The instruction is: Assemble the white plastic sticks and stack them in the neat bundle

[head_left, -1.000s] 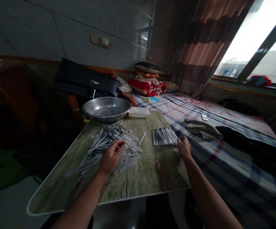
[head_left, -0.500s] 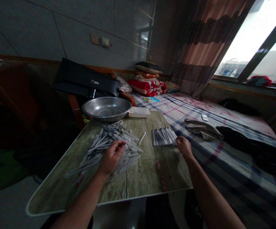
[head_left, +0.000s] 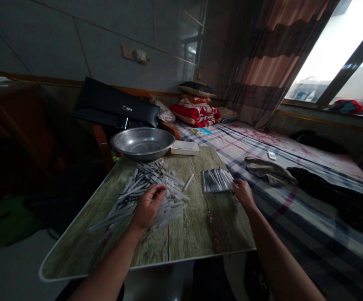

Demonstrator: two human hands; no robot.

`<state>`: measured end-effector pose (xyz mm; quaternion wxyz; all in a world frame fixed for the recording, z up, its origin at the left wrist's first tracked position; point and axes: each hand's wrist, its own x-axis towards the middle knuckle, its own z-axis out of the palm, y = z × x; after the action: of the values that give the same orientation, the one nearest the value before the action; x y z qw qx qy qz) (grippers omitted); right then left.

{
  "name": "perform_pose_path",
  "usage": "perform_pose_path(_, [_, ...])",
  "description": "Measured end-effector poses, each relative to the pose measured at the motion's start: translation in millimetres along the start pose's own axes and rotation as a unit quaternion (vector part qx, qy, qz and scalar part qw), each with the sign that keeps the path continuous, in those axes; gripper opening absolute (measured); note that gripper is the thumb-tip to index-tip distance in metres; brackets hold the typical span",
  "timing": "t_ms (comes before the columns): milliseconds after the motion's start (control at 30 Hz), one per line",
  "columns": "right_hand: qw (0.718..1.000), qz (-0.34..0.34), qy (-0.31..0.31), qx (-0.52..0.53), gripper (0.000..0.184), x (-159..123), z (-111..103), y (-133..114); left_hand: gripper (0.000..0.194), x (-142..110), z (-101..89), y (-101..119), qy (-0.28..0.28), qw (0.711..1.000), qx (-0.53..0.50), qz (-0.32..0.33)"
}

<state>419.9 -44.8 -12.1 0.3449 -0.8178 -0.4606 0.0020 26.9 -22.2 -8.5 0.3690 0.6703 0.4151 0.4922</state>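
a person's left hand [head_left: 147, 208] is over a loose pile [head_left: 171, 179] of tubes on the left of the table [head_left: 194, 238], fingers curled toward the thumb; whether it grips one cannot be told. the right hand [head_left: 244, 194], fingers bent, is at the right end of a neat row [head_left: 217, 180], apparently to hold it straight; its grip is also unclear. the basin [head_left: 143, 142] and tray [head_left: 185, 151] sit far off, seemingly leaving room for the tubes.
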Motion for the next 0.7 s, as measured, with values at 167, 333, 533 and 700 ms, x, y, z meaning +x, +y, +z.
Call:
perform_pose_path(167, [0.995,-0.056,0.050,0.066,0.039,-7,-4,-32,0.029,1,-2.0,-1,0.079,0.997,-0.011,-0.013])
perform_pose_path(333, [0.970,-0.158,-0.118,0.145,0.025,-32,21,-95,0.030,3,-2.2,-7,0.142,0.988,-0.054,-0.035])
perform_pose_path(533, [0.947,-0.164,-0.274,-0.026,0.034,-46,71,-153,0.029,5,-3.5,-10,0.172,0.981,-0.082,-0.036])
perform_pose_path(700, [0.950,-0.104,-0.272,-0.109,0.033,-50,92,-163,0.027,8,-6.3,-9,0.197,0.973,-0.114,-0.043])
